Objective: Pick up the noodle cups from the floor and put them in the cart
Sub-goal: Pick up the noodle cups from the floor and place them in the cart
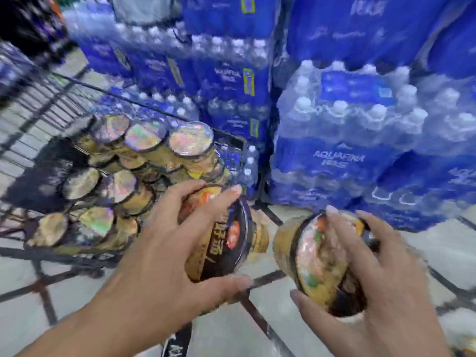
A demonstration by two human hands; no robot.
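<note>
— Two noodle cups are up off the floor, one in each hand. Which holds which?

— The left hand grips a dark-lidded noodle cup, fingers over the top edge and thumb curled under the bottom, the lid tilted toward the camera. It sits just beside the near corner of the cart.

— And the other?

— The right hand is wrapped round a second noodle cup, fingers spread across the lid and thumb below. That cup lies on its side, lid facing left, held above the tiled floor and apart from the first cup.

— What is in the cart?

— Many stacked noodle cups fill the wire basket in rows, most lying tilted with their shiny foil lids facing up and outward. The picture is blurred, so I cannot tell the count.

— What lies around them?

— Blue shrink-wrapped water bottle packs are piled high behind the cart and to the right, standing on the floor. Dark grout lines cross the pale tiles under both hands. At the bottom right edge something more shows, too blurred to name.
</note>
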